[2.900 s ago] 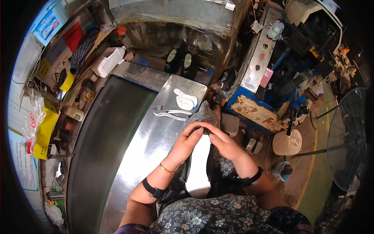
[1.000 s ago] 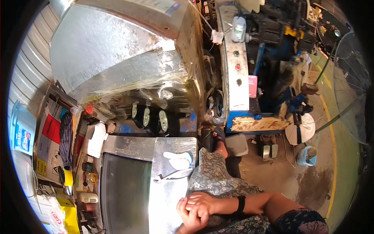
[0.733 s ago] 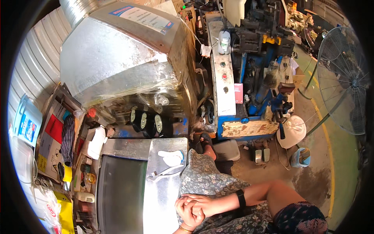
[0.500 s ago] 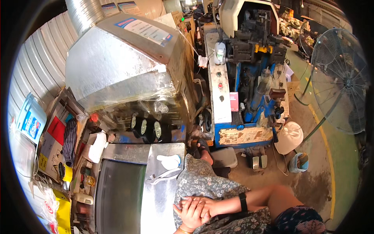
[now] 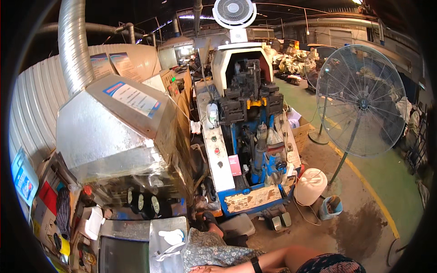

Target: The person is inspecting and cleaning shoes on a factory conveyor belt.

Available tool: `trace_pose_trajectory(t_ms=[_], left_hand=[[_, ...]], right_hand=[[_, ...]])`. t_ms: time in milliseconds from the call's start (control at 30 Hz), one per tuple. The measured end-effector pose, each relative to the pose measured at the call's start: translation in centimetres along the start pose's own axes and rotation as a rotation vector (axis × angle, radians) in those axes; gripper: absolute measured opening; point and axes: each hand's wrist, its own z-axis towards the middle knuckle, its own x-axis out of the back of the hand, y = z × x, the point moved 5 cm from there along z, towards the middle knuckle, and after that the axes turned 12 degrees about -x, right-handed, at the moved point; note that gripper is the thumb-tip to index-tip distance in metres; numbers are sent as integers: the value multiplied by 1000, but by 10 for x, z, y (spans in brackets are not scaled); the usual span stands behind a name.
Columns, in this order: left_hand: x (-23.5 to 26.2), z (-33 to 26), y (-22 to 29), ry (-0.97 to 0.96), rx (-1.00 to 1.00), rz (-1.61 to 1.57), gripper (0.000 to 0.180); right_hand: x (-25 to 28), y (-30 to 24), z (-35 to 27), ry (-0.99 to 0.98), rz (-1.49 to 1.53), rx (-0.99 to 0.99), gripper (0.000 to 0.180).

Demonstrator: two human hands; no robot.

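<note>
At the bottom edge, my right hand (image 5: 207, 269) rests by the flowered cloth (image 5: 209, 252) over my lap. Only a strip of this hand shows, and its fingers are mostly cut off by the picture's edge. A dark band circles the right wrist. My left hand is out of the picture. Just left of my lap is a shiny metal plate (image 5: 159, 223). On it lie a soft-looking white piece (image 5: 172, 236) and a pale strip (image 5: 169, 253). Beside the plate runs a dark conveyor belt (image 5: 123, 255).
Several dark shoe-like pieces (image 5: 142, 202) stand under the metal hood (image 5: 104, 132). Ahead is a blue and white machine (image 5: 248, 200) with buttons. To its right are a whitish jug (image 5: 311, 186), a small bucket (image 5: 331, 208) and a large stand fan (image 5: 363, 102).
The view has tilted up, so the machine and lap sit lower. Earlier, my two hands lay clasped on my lap; now only part of the right one shows.
</note>
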Motion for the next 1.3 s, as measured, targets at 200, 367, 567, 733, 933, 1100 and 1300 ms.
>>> trace_pose_trajectory(t_ms=[200, 367, 567, 733, 933, 1100, 1300], left_hand=[[-4, 3, 1, -2, -27, -11, 28], [-5, -1, 2, -13, 8, 24, 29], [-6, -1, 4, -20, 19, 27, 29], [-7, 2, 7, -28, 9, 30, 30], [-13, 3, -3, -65, 56, -12, 31], [-2, -8, -22, -130, 208, -250, 39], [63, -176, -53, -138, 778, 319, 53]], right_hand=[[13, 16, 7, 114, -84, -9, 62], [6, 29, -1, 190, -124, -48, 58], [1, 48, -20, 261, -183, -110, 55], [-3, 58, -30, 307, -236, -145, 52], [-21, 60, -27, 222, -261, -80, 48], [-45, 8, 10, -57, -199, 15, 50], [-24, -40, 22, -66, -233, 71, 27]])
